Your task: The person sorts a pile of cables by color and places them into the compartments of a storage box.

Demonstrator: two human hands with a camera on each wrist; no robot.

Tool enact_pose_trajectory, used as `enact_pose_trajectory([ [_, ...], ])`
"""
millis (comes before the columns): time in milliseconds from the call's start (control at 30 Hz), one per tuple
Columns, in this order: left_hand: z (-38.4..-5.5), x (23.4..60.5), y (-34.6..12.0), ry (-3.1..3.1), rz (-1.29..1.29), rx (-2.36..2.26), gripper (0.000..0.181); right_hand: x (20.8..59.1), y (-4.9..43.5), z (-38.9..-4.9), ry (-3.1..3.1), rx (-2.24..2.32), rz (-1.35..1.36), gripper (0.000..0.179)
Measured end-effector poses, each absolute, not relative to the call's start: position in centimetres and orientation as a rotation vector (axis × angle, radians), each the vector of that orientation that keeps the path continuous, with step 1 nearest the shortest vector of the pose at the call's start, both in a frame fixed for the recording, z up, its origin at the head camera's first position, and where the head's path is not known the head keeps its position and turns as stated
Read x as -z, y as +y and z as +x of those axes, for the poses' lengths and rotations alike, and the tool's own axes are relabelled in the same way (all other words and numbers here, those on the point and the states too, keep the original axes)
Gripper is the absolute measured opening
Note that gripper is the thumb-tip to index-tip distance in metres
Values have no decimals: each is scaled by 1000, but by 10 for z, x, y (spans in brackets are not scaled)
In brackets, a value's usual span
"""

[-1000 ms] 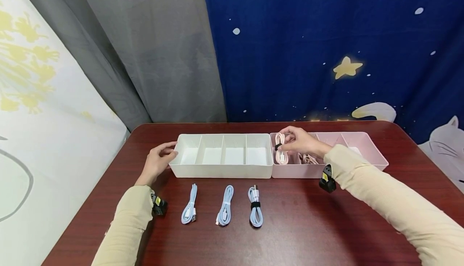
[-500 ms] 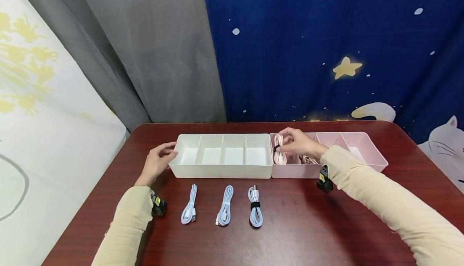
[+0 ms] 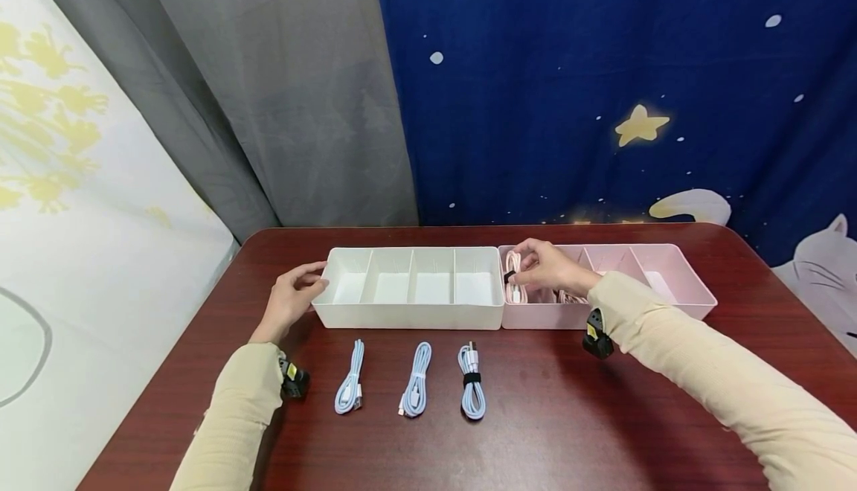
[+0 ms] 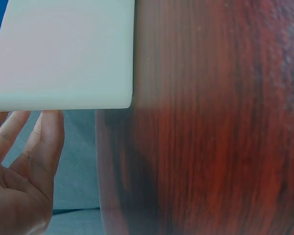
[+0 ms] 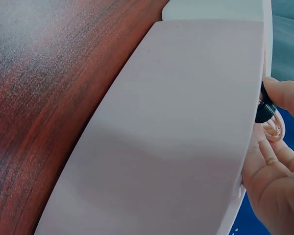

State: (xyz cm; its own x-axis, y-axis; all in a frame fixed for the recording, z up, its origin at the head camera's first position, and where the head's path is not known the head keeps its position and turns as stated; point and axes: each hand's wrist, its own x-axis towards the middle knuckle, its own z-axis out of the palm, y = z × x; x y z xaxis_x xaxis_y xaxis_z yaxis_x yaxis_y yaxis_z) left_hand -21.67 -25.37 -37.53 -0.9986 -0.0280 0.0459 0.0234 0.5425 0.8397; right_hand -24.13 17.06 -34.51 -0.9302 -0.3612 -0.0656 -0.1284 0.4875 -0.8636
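My right hand (image 3: 552,268) pinches the pink cable (image 3: 514,283) by its black strap, the coil standing in the leftmost compartment of the pink tray (image 3: 676,268). To do this well I'd keep the pinch on the strap (the loops would spring apart otherwise), lower the coil straight down clear of the divider, and let go only once it rests on the floor. My left hand (image 3: 289,299) lies relaxed, fingertips against the end of the white tray (image 3: 408,312), holding nothing; three blue cables (image 3: 415,388) lie on the table (image 3: 535,424) in front. Compared with a second ago, the coil sits lower in its compartment and my right wrist has dropped toward me; the left hand hasn't moved
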Motion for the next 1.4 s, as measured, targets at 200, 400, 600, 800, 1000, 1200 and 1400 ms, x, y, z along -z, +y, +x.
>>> enact_pose_trajectory([
  [200,-217,376,-255,-2717,4,1471,41,345,167,-239,2585,1325,-466,52],
  [400,-217,375,-255,-2714,0,1469,41,343,166,-237,2640,1269,-466,50],
  [600,-217,376,-255,-2706,-8,1467,40,343,166,-235,2639,1267,-458,50],
  [800,-217,376,-254,-2709,-1,1457,40,344,165,-235,2612,1293,-441,50],
  [1000,-218,376,-253,-2704,-4,1470,41,344,164,-235,2598,1311,-431,51],
  [1200,-218,377,-253,-2704,-3,1474,41,346,162,-235,2581,1334,-417,51],
  [1400,-218,377,-253,-2701,-10,1467,41,346,161,-234,2618,1298,-419,51],
])
